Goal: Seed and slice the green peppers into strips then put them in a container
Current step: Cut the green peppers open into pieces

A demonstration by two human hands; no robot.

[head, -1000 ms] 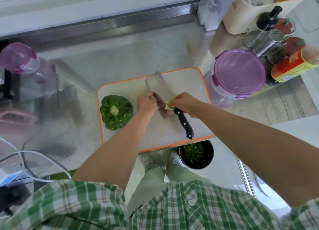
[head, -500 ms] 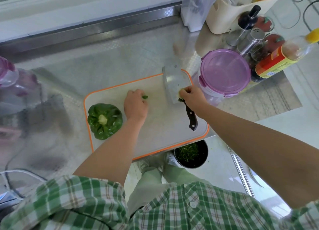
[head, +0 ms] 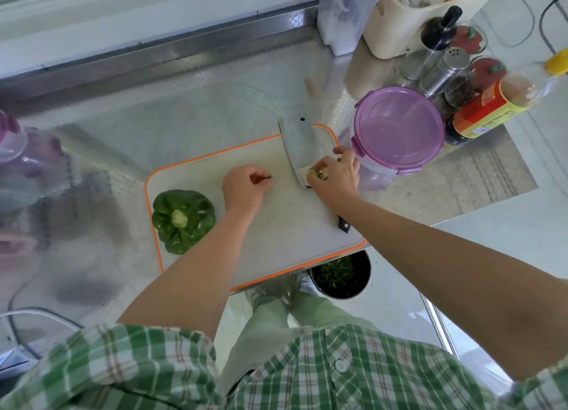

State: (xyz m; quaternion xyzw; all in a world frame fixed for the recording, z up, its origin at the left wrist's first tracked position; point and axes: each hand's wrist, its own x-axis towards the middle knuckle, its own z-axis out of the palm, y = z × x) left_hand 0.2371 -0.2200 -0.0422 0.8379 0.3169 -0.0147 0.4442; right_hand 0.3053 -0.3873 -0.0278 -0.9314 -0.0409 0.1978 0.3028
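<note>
A whole green pepper (head: 183, 220) sits stem up at the left end of the orange-rimmed cutting board (head: 276, 246). My left hand (head: 244, 189) is over the middle of the board, and its curled fingers pinch a tiny green pepper bit (head: 269, 177). My right hand (head: 336, 176) is at the board's far right and grips a pale green pepper core piece (head: 318, 173) just above the cleaver (head: 299, 145). The cleaver lies flat on the board, and my right wrist hides most of its black handle. A clear container with a purple lid (head: 399, 126) stands closed just right of the board.
A black bin (head: 362, 282) with green scraps stands on the floor below the board's near edge. Bottles, a metal shaker (head: 445, 71) and a cream utensil holder (head: 408, 31) crowd the back right. A purple-capped jug (head: 18, 157) is at the left. Cables (head: 30, 314) lie at the near left.
My hands have moved apart. The right hand went right with the core piece, and the cleaver now lies nearer the board's far right corner. The left hand picked up a small green bit.
</note>
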